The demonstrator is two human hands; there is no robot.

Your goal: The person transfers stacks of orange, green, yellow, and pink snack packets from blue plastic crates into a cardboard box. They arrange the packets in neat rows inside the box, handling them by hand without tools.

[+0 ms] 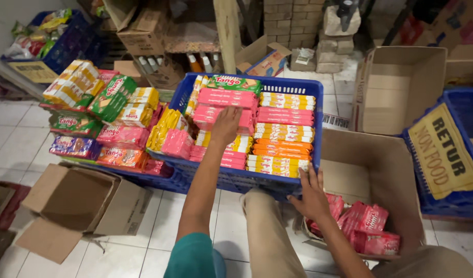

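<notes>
Blue plastic crate (314, 103) sat on the tiled floor, packed with stacked wafer packs. Beside it stood a cardboard box (386, 164) holding red wafer packs (373, 226). Left hand (226, 125) lay flat, fingers together, on a pink wafer pack (210, 114) inside the crate; right hand (313, 193), fingers apart, gripped the crate's near rim.

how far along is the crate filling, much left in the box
Mostly done: the blue crate holds packed rows of wafer packs. In hand: the left hand lies on the pink packs; the right hand is at the crate's corner. Left: some pink packs in the cardboard box.
</notes>
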